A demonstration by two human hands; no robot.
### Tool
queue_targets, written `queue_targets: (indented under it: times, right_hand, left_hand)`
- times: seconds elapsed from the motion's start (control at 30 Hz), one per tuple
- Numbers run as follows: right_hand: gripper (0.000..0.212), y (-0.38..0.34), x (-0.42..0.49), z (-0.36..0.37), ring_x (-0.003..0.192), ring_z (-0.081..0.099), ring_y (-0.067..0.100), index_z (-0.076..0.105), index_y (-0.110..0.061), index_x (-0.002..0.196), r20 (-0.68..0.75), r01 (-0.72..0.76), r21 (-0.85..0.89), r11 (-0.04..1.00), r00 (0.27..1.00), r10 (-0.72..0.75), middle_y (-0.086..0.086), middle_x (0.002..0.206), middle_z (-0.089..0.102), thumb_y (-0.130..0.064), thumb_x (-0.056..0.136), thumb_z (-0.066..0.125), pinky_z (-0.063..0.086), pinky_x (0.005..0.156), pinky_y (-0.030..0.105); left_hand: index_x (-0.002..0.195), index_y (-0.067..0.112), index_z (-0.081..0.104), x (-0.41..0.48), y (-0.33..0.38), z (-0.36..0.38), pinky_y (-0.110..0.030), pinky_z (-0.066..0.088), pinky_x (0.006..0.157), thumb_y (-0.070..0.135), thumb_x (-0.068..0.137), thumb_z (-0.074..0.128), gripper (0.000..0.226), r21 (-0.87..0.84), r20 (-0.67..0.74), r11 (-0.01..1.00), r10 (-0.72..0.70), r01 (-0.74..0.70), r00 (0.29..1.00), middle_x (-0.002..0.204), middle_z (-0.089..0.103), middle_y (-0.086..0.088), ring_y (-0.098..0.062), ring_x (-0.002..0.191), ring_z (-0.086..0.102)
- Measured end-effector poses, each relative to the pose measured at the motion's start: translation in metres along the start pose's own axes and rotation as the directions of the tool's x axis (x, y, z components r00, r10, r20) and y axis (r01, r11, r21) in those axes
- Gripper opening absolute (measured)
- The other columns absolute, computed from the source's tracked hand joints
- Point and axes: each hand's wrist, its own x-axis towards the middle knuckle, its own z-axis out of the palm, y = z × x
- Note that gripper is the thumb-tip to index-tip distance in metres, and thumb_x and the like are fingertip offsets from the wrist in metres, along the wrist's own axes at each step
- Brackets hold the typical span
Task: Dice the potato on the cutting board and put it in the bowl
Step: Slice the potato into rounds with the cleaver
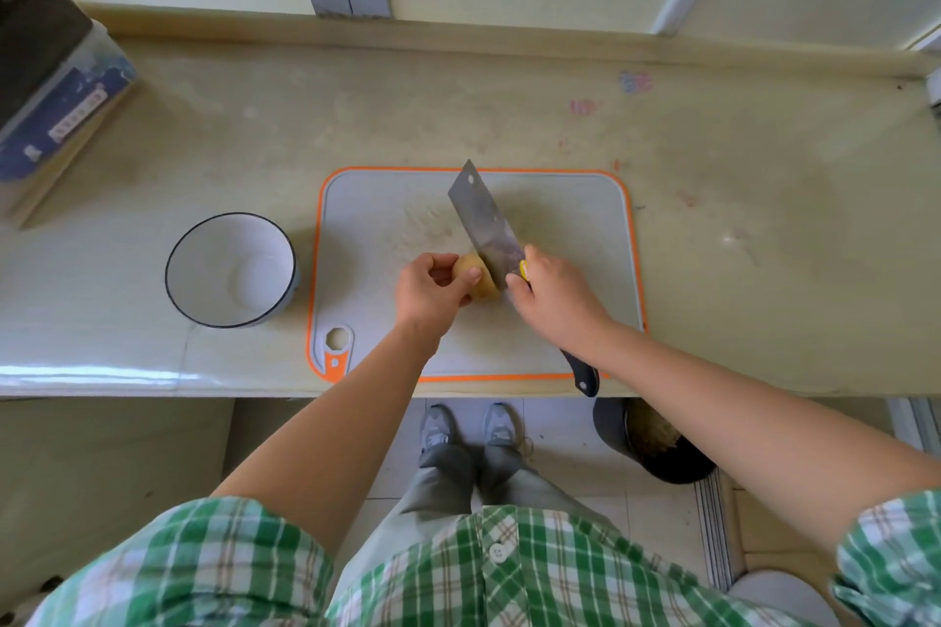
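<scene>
A yellow-brown potato (478, 283) lies on the grey cutting board with an orange rim (575, 229). My left hand (433, 290) grips the potato's left end with curled fingers. My right hand (555, 295) grips the handle of a cleaver (486, 222); its wide blade stands on the potato's right part, tip pointing away from me. The dark handle end sticks out below my wrist at the board's near edge. A white bowl with a dark rim (231, 270) stands left of the board, nothing in it.
The board lies on a pale counter (738, 199) near its front edge. A blue-and-white box (56, 112) sits at the far left. On the floor below stand a dark bucket (657, 443) and my feet.
</scene>
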Motion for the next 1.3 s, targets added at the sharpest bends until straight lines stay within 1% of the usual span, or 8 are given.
queue_targets:
  times: [0.1,0.2,0.33,0.4,0.5,0.73,1.0,1.3]
  right_hand:
    - [0.015,-0.005,-0.002,-0.023,0.084,0.054,0.039,0.04,-0.009,0.088,0.009,0.021,-0.036,0.999,1.0,-0.021,0.022,0.091,0.059,-0.02,0.096,0.046,0.024,0.062,0.034]
    - [0.018,-0.008,-0.01,-0.033,0.07,0.042,0.031,0.033,-0.011,0.086,0.047,0.041,-0.069,0.997,0.998,-0.038,0.012,0.076,0.049,-0.02,0.096,0.045,0.023,0.061,0.033]
    - [0.018,-0.008,-0.019,-0.031,0.054,0.033,0.018,0.034,-0.011,0.085,0.091,0.064,-0.072,0.995,0.994,-0.058,-0.001,0.062,0.035,-0.018,0.097,0.045,0.019,0.048,0.032]
    - [0.016,-0.009,-0.021,-0.03,0.052,0.031,0.013,0.033,-0.011,0.086,0.098,0.07,-0.07,0.995,0.993,-0.063,-0.002,0.061,0.034,-0.017,0.097,0.043,0.018,0.046,0.027]
    - [0.016,-0.01,-0.024,-0.03,0.053,0.031,0.012,0.034,-0.011,0.084,0.11,0.064,-0.067,0.996,0.992,-0.056,-0.002,0.062,0.033,-0.016,0.096,0.043,0.02,0.048,0.03]
    - [0.013,-0.013,-0.013,-0.012,0.065,0.046,0.027,0.037,-0.011,0.085,0.098,0.056,-0.061,0.997,0.994,-0.05,-0.002,0.063,0.034,-0.015,0.096,0.043,0.031,0.057,0.032]
    - [0.014,-0.009,-0.009,0.002,0.063,0.04,0.025,0.036,-0.01,0.085,0.067,0.05,-0.036,0.998,0.997,-0.047,-0.003,0.062,0.032,-0.015,0.096,0.042,0.027,0.057,0.031]
    - [0.009,-0.007,0.001,0.03,0.074,0.059,0.039,0.045,-0.003,0.099,0.062,0.049,-0.065,0.997,0.997,-0.045,0.019,0.082,0.061,-0.01,0.095,0.042,0.039,0.054,0.039]
  left_hand:
    - [0.114,0.0,0.058,0.001,-0.001,0.0,-0.034,0.059,0.078,0.011,0.082,0.075,0.038,-0.015,-0.008,1.0,-0.016,0.016,1.0,0.1,0.065,-0.014,-0.025,0.092,0.066]
    - [0.114,0.0,0.058,0.002,-0.002,0.0,-0.035,0.059,0.079,0.012,0.082,0.076,0.039,-0.018,-0.013,1.0,-0.023,0.022,1.0,0.102,0.065,-0.014,-0.026,0.093,0.066]
    - [0.114,-0.001,0.058,0.002,-0.001,-0.001,-0.033,0.058,0.08,0.012,0.083,0.074,0.037,-0.013,-0.002,1.0,-0.025,0.025,1.0,0.1,0.064,-0.013,-0.025,0.092,0.066]
    - [0.113,-0.001,0.058,0.002,-0.001,-0.001,-0.035,0.058,0.081,0.012,0.083,0.074,0.036,-0.01,-0.001,1.0,-0.025,0.025,1.0,0.1,0.065,-0.013,-0.025,0.092,0.066]
    - [0.113,0.0,0.059,0.002,-0.002,-0.001,-0.037,0.059,0.081,0.013,0.083,0.075,0.036,0.009,-0.003,1.0,-0.015,0.015,1.0,0.102,0.066,-0.016,-0.026,0.093,0.067]
    - [0.107,-0.001,0.061,0.004,-0.001,-0.001,-0.037,0.059,0.078,0.011,0.082,0.075,0.031,0.036,-0.009,0.999,-0.006,0.006,1.0,0.096,0.067,-0.013,-0.027,0.089,0.068]
    - [0.11,-0.004,0.06,0.004,0.0,-0.002,-0.031,0.06,0.074,0.01,0.083,0.074,0.033,0.01,0.005,1.0,0.004,-0.004,1.0,0.1,0.066,-0.018,-0.026,0.09,0.067]
    - [0.102,-0.001,0.063,0.001,-0.003,-0.004,-0.034,0.059,0.077,0.008,0.082,0.075,0.026,-0.028,0.013,1.0,0.006,-0.005,1.0,0.094,0.067,-0.015,-0.025,0.087,0.068]
